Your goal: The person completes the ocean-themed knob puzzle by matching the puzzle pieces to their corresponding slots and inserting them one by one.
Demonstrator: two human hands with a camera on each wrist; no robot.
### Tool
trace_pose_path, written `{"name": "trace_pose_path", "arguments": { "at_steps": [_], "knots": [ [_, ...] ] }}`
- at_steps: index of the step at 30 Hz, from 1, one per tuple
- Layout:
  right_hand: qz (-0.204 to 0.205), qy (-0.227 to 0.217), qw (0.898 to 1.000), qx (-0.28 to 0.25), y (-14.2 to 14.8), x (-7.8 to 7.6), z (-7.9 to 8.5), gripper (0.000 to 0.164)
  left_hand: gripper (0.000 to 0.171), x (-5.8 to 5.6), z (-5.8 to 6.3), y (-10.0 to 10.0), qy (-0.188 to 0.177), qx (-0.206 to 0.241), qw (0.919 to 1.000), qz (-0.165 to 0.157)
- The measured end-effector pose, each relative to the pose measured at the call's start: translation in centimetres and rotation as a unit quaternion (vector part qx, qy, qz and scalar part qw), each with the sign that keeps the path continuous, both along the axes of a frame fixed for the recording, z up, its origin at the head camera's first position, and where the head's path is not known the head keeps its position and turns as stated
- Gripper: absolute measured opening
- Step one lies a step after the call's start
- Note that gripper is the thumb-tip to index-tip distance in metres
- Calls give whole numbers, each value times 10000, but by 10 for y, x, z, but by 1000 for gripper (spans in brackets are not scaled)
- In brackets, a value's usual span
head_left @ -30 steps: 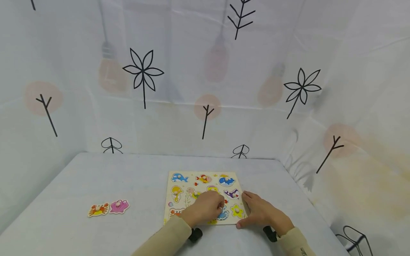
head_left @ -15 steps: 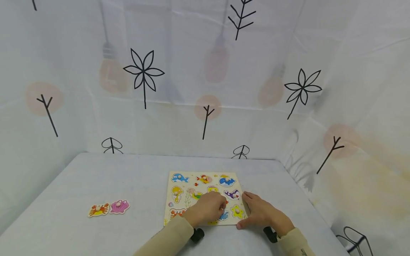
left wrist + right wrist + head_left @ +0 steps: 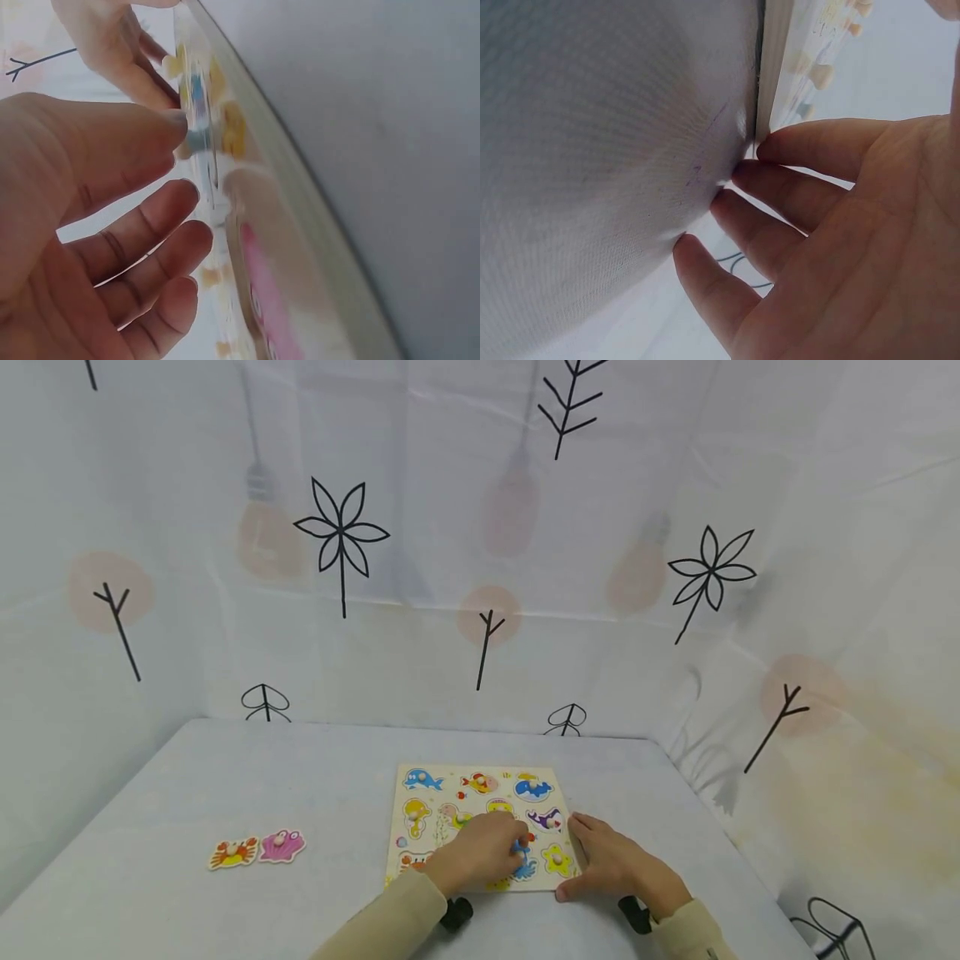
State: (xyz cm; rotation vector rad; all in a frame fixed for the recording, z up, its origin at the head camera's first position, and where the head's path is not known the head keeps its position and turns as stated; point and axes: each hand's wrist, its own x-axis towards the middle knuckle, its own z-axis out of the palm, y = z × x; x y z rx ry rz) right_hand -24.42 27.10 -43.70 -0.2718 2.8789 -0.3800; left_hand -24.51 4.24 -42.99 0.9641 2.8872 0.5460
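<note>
A cream puzzle board [image 3: 468, 843] with sea-animal pieces lies on the white table. My left hand [image 3: 483, 852] reaches over its near middle, its thumb and index finger pinching a blue puzzle piece [image 3: 527, 867]. In the left wrist view, the left hand's thumb [image 3: 142, 124] is at the board's face and the other fingers are loosely bent. My right hand [image 3: 618, 864] rests at the board's right edge, thumb by the near corner. In the right wrist view, its fingertips [image 3: 772, 146] touch the board's side and the table. The left hand hides several pieces.
To the left of the board, a crab piece [image 3: 234, 853] and a pink shell piece [image 3: 282, 846] lie side by side on the table. A yellow star piece [image 3: 557, 860] sits in the board near the right hand. A printed white cloth [image 3: 420, 677] hangs behind the table.
The blue piece under my left fingers has turned a little, and more of it shows. The right hand keeps its place at the board's edge. The head view has shifted slightly.
</note>
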Motion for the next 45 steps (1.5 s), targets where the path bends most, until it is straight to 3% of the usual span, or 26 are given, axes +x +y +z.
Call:
{"name": "trace_pose_path", "arguments": {
  "at_steps": [6, 11, 18, 24, 34, 40, 45],
  "knots": [
    [-4, -33, 10000, 19, 1, 3, 1, 124, 10, 7, 0, -17, 161, -66, 9998, -59],
    [-28, -10, 10000, -25, 1, 5, 1, 124, 11, 11, 0, -33, 504, -192, 9985, -80],
    [-72, -38, 9999, -118, 2, 7, 1, 123, 10, 16, -2, -55, 808, -92, 9966, -160],
    [-74, -56, 9999, -69, 1, 7, 0, 123, 10, 22, -2, -77, 866, -6, 9962, -123],
    [-48, -66, 10000, -18, 0, 6, 0, 123, 10, 28, 1, -121, 968, 90, 9952, 127],
    [-29, -132, 9999, 18, -1, 4, 2, 123, 10, 29, 3, -146, 814, 150, 9960, 348],
    [-35, -124, 9999, -21, -2, 3, 3, 123, 11, 29, 3, -165, 956, 77, 9938, 568]
  ]
}}
